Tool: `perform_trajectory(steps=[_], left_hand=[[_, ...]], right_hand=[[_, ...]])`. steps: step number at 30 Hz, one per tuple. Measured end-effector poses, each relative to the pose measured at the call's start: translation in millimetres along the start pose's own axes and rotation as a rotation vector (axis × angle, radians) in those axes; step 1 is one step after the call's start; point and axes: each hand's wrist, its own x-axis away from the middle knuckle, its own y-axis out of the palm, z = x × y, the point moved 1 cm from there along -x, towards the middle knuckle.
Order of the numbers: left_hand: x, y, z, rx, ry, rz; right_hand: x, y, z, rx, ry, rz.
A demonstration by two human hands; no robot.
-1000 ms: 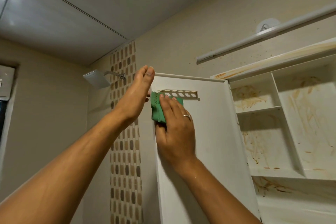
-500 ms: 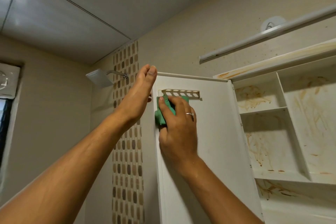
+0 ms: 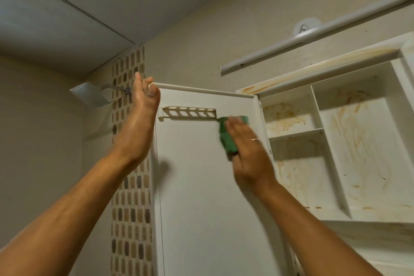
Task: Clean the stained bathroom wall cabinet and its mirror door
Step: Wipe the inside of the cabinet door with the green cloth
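Note:
The white cabinet door (image 3: 197, 186) stands swung open, its inner face toward me. My left hand (image 3: 139, 123) grips its top outer corner, thumb on the front and fingers behind the edge. My right hand (image 3: 248, 154) presses a green cloth (image 3: 227, 141) flat against the inner face with straight fingers, near the hinge side, just right of a small slotted rack (image 3: 189, 112). The open wall cabinet (image 3: 358, 141) at right has white shelves streaked with brown-orange stains. The mirror side of the door is hidden.
A square metal shower head (image 3: 89, 94) juts out left of the door. A strip of brown mosaic tiles (image 3: 130, 219) runs down the wall behind my left arm. A white tube light (image 3: 313, 36) hangs above the cabinet.
My right hand slid the green cloth rightward across the door, from under the rack's left end to the hinge side. My left hand stayed on the door's top corner.

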Motion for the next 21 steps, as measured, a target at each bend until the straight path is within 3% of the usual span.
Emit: perform_trajectory(steps=[6,11,14,16,18,21], left_hand=[[19,17,-4,0.044,0.055,-0.026],[19,16,-2,0.055,0.058,-0.065],[24,12,6,0.054,0.048,-0.111],[26,9,7,0.063,0.039,-0.136],[31,8,2,0.059,0.043,-0.156],[43,4,-13,0.101,0.041,-0.211]], right_hand=[[10,2,11,-0.155,0.204,0.022],[76,-2,26,-0.135,0.195,-0.015],[75,7,-19,-0.215,0.352,0.044],[72,16,-72,-0.21,0.294,0.023],[70,27,-124,-0.208,0.118,-0.045],[75,37,-162,-0.232,0.001,-0.112]])
